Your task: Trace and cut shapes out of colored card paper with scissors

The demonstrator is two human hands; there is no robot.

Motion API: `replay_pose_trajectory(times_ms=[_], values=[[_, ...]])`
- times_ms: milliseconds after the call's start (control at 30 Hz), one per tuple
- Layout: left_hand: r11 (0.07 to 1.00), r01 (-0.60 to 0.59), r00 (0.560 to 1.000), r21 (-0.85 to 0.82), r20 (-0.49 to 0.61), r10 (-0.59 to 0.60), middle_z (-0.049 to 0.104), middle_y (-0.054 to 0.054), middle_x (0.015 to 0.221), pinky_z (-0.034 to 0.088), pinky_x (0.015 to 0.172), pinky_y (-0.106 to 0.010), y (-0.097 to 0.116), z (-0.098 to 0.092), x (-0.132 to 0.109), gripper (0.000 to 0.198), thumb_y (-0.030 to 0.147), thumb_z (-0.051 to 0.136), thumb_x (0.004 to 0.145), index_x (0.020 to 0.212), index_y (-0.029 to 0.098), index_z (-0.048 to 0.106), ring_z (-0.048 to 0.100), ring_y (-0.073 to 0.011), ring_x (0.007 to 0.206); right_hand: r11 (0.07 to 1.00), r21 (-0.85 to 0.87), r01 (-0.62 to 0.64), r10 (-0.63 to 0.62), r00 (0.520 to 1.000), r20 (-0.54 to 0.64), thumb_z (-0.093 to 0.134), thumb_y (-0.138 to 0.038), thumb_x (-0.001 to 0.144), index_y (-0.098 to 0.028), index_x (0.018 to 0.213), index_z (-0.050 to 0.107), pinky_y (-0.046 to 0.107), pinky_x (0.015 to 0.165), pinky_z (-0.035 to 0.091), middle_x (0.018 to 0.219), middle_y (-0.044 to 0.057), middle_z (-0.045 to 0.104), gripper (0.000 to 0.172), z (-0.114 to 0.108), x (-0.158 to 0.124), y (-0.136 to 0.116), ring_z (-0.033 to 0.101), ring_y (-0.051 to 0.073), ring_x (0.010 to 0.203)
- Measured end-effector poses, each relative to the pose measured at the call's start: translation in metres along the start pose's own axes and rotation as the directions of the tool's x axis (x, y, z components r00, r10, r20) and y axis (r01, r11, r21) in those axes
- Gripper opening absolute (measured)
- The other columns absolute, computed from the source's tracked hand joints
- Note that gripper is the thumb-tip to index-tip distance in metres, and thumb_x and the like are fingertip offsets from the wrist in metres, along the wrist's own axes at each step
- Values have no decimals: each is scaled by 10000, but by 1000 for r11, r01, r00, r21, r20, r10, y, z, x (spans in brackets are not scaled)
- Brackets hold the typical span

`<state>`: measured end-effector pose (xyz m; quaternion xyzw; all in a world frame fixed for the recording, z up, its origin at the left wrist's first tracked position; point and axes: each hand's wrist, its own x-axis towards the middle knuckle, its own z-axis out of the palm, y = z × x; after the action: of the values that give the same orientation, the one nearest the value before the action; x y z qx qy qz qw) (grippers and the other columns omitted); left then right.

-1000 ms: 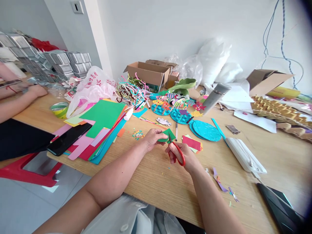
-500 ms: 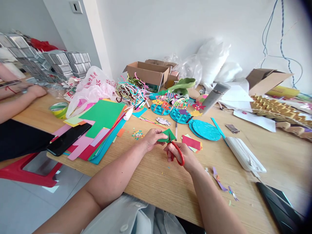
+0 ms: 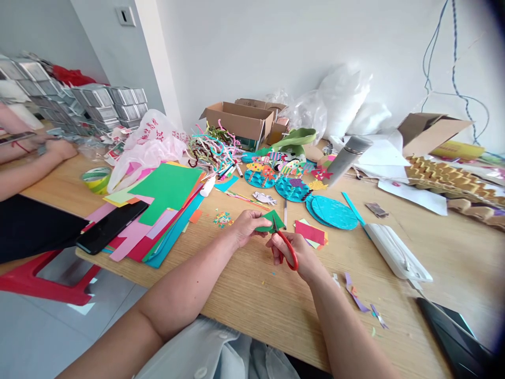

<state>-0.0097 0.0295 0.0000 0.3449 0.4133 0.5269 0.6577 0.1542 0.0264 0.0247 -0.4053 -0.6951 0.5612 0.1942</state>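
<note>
A small piece of green paper (image 3: 271, 218) is pinched in my left hand (image 3: 249, 227), between thumb and fingers. My right hand (image 3: 298, 252) is wrapped round red-handled scissors (image 3: 291, 253), whose blades reach up to the green paper. How far the blades are parted is too small to tell. Just right of my hands lies a little stack of coloured paper pieces (image 3: 310, 232), red on top. A pen (image 3: 285, 213) rests behind the green paper. To the left sits a small heap of confetti-like paper bits (image 3: 223, 219).
Coloured paper sheets (image 3: 169, 187) and a black phone (image 3: 112, 226) lie at left. Blue discs (image 3: 333, 211), a grey bottle (image 3: 349, 158), and a white power bank (image 3: 396, 251) stand or lie to the right. Another person's hands (image 3: 59, 150) are at far left.
Hardly anything differs: my hands, the green paper and the scissors keep nearly the same place. The whole view has shifted very slightly.
</note>
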Motion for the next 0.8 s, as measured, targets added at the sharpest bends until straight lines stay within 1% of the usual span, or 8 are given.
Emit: replay_pose_trajectory(times_ms=[267,433,600,800], values=[[1000,5,1000,-6,-4,-5,601,-6,605,409,550,-250,1,1,-1,204,253,721,534,650,110,633,516,-91,518,1000,-2,5,-5,1000,3,586,-609,737,-148,717,605,228,402,339,477,12,578,463,1,2,1,547,140,435],[1000,6,1000,-7,-11,-6,599,-6,603,411,551,-256,1,2,-1,202,253,718,526,640,110,633,517,-95,519,1000,-14,0,0,1000,-2,580,-620,735,-150,715,605,229,386,324,478,17,585,471,0,2,2,521,133,420],[1000,-1,1000,-2,-13,1,594,-1,609,408,561,-254,1,2,-1,203,257,720,532,644,112,632,515,-90,525,1000,-18,-5,4,1000,-11,583,-620,734,-151,699,603,230,391,330,465,6,568,471,1,2,2,526,134,415],[1000,0,1000,-3,-9,0,590,1,594,410,564,-254,1,2,-1,207,258,719,532,646,113,626,514,-91,520,1000,-29,-10,9,1000,-16,586,-595,752,-152,701,599,229,406,328,451,2,566,446,0,2,2,489,117,401]])
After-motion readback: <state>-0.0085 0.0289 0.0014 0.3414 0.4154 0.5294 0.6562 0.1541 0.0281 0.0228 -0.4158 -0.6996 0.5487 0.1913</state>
